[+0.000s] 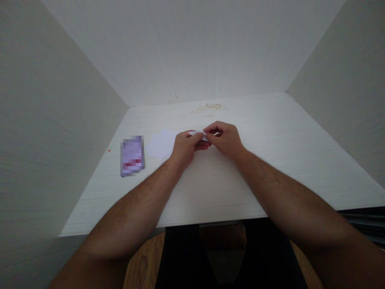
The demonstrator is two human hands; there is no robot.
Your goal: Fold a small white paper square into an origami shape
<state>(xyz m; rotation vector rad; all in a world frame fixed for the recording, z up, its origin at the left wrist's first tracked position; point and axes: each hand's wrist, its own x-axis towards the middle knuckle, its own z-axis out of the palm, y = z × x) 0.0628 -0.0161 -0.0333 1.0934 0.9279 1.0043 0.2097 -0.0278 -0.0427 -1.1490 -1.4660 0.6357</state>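
Between my two hands is a small folded piece of white paper (197, 133), lifted over the white table. My left hand (187, 144) grips it from the left, thumb on top and fingers beneath. On its right end, the thumb and forefinger of my right hand (225, 136) pinch the paper. Part of the paper is hidden by the fingers. Several white sheets (161, 144) lie on the table just left of my left hand, partly covered by it.
A blurred purple rectangular item (132, 156) lies farther left, with a tiny orange-red spot (109, 151) beside it. Pale walls enclose the table (210, 192) at the back and both sides. A brownish worn patch (210, 107) marks its back part.
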